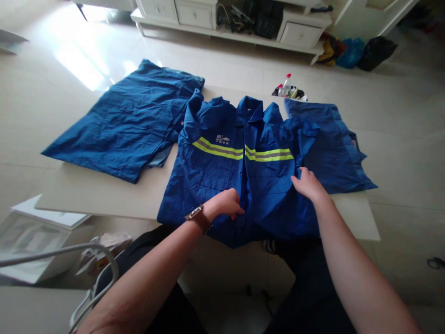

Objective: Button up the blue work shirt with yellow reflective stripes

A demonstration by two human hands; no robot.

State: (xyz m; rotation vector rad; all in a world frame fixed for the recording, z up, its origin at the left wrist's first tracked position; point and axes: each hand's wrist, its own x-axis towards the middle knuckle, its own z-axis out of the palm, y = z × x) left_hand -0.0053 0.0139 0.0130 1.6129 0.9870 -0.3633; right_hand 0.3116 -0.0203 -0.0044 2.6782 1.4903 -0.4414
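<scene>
A blue work jacket (pixel 215 176) with a yellow-grey reflective stripe across the chest lies front up on a low beige table (pixel 104 195), its hem hanging over the near edge. My left hand (pixel 227 204), with a brown watch on the wrist, rests on the jacket's lower front beside the middle placket, fingers curled and pinching the cloth. My right hand (pixel 308 183) lies on the jacket's right side near the sleeve, fingers closed on a fold of fabric.
A second blue garment (pixel 128 120) lies spread on the table's left part. More blue cloth (pixel 333 144) lies at the right. Bottles in a dark container (pixel 288 90) stand behind the table. A white cabinet (pixel 229 18) stands at the back, a white box (pixel 31 236) at lower left.
</scene>
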